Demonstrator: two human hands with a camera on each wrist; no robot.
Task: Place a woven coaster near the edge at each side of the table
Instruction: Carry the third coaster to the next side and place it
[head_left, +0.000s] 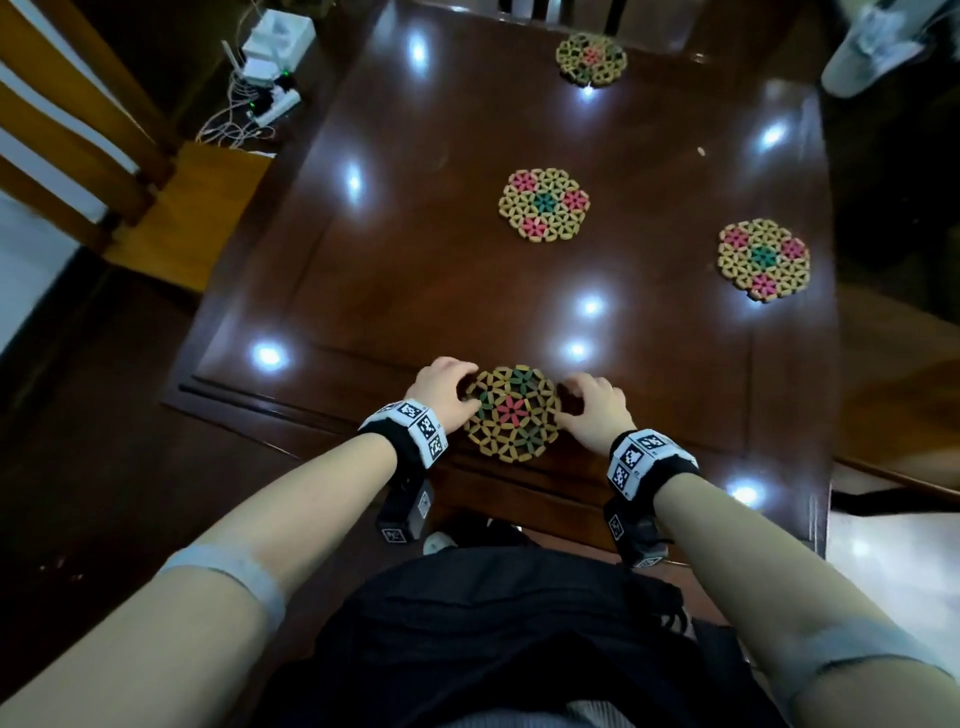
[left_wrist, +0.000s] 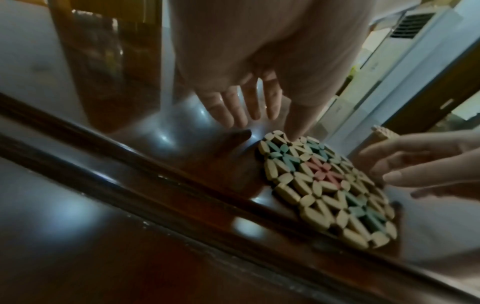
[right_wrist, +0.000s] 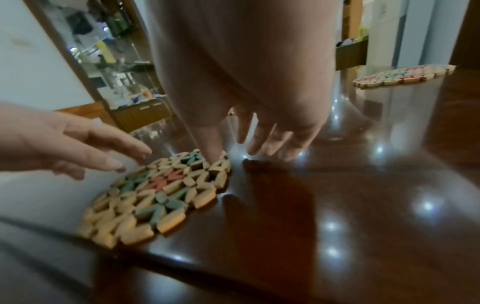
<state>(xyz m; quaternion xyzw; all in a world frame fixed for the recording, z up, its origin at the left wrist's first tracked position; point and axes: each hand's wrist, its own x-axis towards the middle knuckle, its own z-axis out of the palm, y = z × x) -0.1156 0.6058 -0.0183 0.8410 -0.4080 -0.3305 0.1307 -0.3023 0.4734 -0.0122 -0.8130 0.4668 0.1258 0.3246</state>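
Four round woven coasters lie on the glossy dark wooden table (head_left: 395, 291). The nearest coaster (head_left: 511, 413) (left_wrist: 327, 191) (right_wrist: 158, 195), with a red flower centre and green petals, sits flat at the table's near edge. My left hand (head_left: 441, 392) (left_wrist: 262, 121) is at its left rim with the thumb touching it and the fingers straight. My right hand (head_left: 592, 410) (right_wrist: 228, 150) is at its right rim, thumb on the rim and fingers reaching down to the table. A second coaster (head_left: 544, 203) lies mid-table, a third coaster (head_left: 763, 260) (right_wrist: 405, 76) near the right edge, and a fourth coaster (head_left: 591, 58) near the far edge.
A wooden chair (head_left: 104, 156) stands left of the table. A power strip with cables (head_left: 260, 104) lies on the floor beyond it. A pale shoe-like object (head_left: 872, 47) shows at the top right. The table has a raised moulded rim (left_wrist: 155, 164).
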